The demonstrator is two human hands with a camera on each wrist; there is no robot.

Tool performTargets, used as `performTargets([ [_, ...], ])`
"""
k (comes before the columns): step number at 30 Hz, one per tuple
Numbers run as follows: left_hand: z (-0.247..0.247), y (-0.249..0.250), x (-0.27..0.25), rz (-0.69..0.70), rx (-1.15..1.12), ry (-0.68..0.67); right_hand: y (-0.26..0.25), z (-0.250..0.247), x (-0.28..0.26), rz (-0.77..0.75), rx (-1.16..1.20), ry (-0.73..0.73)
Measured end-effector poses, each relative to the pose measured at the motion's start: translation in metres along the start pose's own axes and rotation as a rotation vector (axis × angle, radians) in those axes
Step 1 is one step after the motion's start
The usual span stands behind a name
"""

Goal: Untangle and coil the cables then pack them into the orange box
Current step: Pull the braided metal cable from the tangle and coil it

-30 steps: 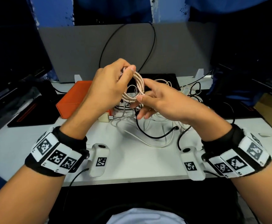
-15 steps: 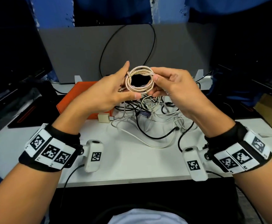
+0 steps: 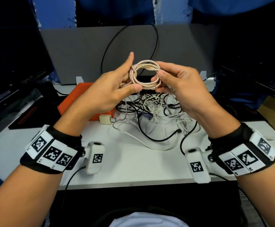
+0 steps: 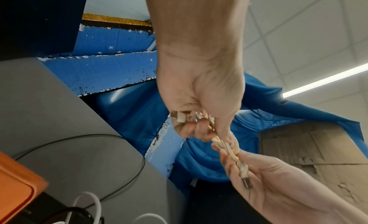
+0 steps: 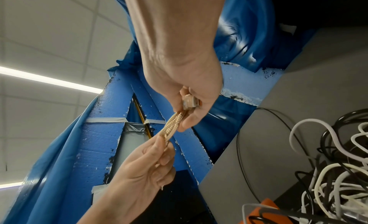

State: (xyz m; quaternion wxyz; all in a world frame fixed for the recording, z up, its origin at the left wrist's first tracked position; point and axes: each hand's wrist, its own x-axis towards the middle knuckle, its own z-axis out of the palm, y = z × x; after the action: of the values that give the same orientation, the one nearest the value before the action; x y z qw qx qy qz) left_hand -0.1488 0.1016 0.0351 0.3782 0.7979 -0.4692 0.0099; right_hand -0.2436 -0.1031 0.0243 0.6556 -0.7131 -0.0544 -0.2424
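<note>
A rose-gold braided cable (image 3: 144,74) is wound into a small coil and held up above the desk between both hands. My left hand (image 3: 117,89) pinches the coil's left side, with thumb below and index finger raised straight. My right hand (image 3: 174,82) pinches the right side of the coil. In the left wrist view the coil (image 4: 227,146) runs from my left hand to the right hand, and one plug lies in the right palm. The right wrist view shows the coil (image 5: 172,127) and a plug tucked in my right hand. The orange box (image 3: 78,99) lies shut behind my left hand.
A tangle of white and black cables (image 3: 154,115) covers the white desk (image 3: 133,161) under the hands. A small white charger block (image 3: 105,119) sits by the box. A grey panel (image 3: 84,51) stands behind, dark monitors at both sides.
The coil has turned from edge-on to facing me. My right hand moved from below it to pinch its right side, and both hands have risen slightly.
</note>
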Motion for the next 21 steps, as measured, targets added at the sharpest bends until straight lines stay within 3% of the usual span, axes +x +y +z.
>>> performTargets([
  [4, 0.004, 0.008, -0.002, 0.002, 0.153, 0.179, -0.001, 0.000, -0.002, -0.026, -0.007, -0.021],
  [8, 0.007, 0.011, 0.000, -0.005, 0.198, 0.241, 0.000, 0.002, -0.001, -0.055, -0.079, 0.011],
  [10, 0.007, 0.008, 0.002, -0.068, 0.121, 0.153, 0.003, 0.004, 0.000, -0.056, -0.121, 0.036],
  [13, 0.001, 0.008, -0.001, -0.129, -0.229, -0.079, 0.007, 0.006, 0.000, -0.060, -0.150, 0.058],
  [17, 0.006, 0.011, 0.002, -0.157, -0.359, 0.096, 0.006, 0.008, -0.002, -0.071, -0.071, 0.084],
  [21, 0.010, -0.001, 0.007, -0.197, -0.294, 0.177, 0.007, 0.009, -0.003, 0.009, 0.013, 0.003],
])
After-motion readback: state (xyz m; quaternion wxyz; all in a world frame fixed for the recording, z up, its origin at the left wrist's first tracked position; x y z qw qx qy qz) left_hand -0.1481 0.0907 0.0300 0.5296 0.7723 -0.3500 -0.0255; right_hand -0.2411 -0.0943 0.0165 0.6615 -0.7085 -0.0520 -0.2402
